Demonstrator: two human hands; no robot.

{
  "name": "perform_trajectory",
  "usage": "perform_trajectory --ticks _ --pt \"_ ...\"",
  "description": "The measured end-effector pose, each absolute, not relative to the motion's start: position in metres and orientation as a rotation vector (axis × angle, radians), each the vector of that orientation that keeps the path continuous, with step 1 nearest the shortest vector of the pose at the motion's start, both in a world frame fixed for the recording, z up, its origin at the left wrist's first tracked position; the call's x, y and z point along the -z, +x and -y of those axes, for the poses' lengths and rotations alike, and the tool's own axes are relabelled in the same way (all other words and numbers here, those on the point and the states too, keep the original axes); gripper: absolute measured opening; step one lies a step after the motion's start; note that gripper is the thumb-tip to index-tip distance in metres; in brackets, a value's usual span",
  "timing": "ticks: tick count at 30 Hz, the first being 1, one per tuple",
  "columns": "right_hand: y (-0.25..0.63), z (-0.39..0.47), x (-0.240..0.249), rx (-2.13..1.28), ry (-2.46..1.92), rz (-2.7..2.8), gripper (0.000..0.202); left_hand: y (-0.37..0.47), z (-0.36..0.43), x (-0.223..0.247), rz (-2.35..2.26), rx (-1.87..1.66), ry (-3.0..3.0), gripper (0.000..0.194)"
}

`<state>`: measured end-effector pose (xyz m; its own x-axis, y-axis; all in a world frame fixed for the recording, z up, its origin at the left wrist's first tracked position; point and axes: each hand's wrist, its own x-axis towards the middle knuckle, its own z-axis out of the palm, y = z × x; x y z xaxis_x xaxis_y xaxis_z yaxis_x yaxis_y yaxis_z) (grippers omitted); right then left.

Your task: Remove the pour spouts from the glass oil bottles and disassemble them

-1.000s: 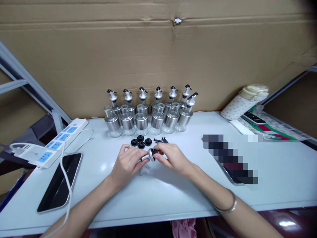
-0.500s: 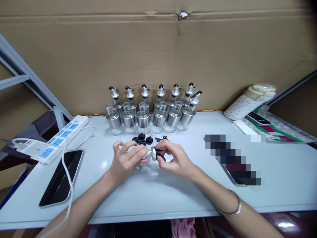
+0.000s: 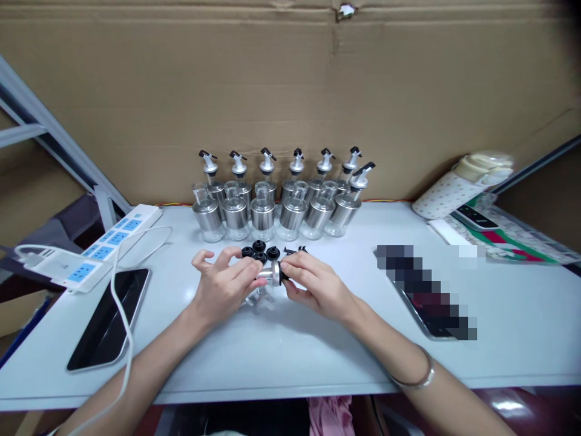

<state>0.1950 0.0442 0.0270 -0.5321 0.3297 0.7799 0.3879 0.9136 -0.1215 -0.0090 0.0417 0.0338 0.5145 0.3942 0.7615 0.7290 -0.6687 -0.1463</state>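
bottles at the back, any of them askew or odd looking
Yes, one. The rightmost bottle leans to the right, with its pourer tilted and black flap raised, while the other bottles stand upright in two tidy rows. The front-row ones have no pourers. Nothing looks spilled on the table.

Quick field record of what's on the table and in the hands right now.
left hand: pinches the silver pourer cap
right hand: grips the cap's black end
black stoppers: clustered just behind the hands
bottles: two rows at the back, rear ones capped
phone: flat at left, cable across it
power strip: left edge
table: white
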Motion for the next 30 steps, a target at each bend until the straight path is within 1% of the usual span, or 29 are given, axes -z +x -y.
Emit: perform_trajectory --ticks 4,7,9,10,12,16,19,21,25,28,30 --pt "0.199 -0.044 -0.032 0.250 -0.490 2.231 0.025 -0.008 -0.039 -0.035 1.024 1.020 -2.448 0.043" --pt "0.200 -0.046 -0.031 0.391 -0.419 2.231 0.023 -0.008 -0.036 -0.037 1.240 1.040 -2.741 0.050" --pt "0.200 -0.048 -0.027 0.414 -0.389 2.216 0.023 -0.008 -0.036 -0.037 1.398 1.043 -2.953 0.056" --pt "0.200 -0.049 -0.024 0.365 -0.402 2.205 0.021 -0.008 -0.037 -0.036 1.464 1.044 -3.024 0.057" --pt "0.201 -0.051 -0.020 0.152 -0.522 2.153 0.017 -0.009 -0.039 -0.033 1.513 1.043 -3.060 0.053" --pt "0.203 -0.051 -0.019 -0.554 -0.868 1.904 0.006 -0.011 -0.043 -0.025 1.242 1.032 -2.864 0.042" --pt "0.203 -0.049 -0.024 -1.078 -0.894 1.714 0.020 -0.012 -0.044 -0.024 1.038 1.055 -2.669 0.032" --pt "0.201 -0.049 -0.027 -1.296 -0.873 1.640 0.027 -0.013 -0.044 -0.026 0.970 1.056 -2.597 0.026" --pt "0.198 -0.049 -0.025 -1.487 -0.858 1.569 0.035 -0.013 -0.043 -0.029 0.940 0.992 -2.550 0.026" --pt "0.197 -0.046 -0.024 -1.458 -0.870 1.590 0.032 -0.012 -0.043 -0.030 0.983 0.998 -2.563 0.031" --pt "0.196 -0.043 -0.025 -1.352 -0.881 1.637 0.027 -0.010 -0.042 -0.030 1.083 1.046 -2.612 0.034"
